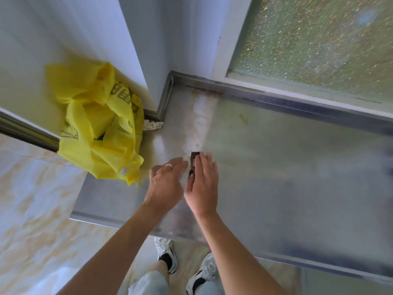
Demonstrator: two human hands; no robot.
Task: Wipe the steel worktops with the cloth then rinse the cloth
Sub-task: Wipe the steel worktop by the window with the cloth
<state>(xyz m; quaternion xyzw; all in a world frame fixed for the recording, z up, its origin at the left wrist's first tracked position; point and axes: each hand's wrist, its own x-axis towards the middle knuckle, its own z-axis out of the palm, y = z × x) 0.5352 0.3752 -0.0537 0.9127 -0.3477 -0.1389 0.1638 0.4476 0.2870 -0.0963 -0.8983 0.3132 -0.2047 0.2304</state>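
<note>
Head view: your left hand (168,177) and right hand (202,179) lay flat, fingers straight, on the steel surface (287,167), flanking a small dark object (194,162). The yellow bag's (100,124) print was unreadable; no cloth could be identified.
</note>
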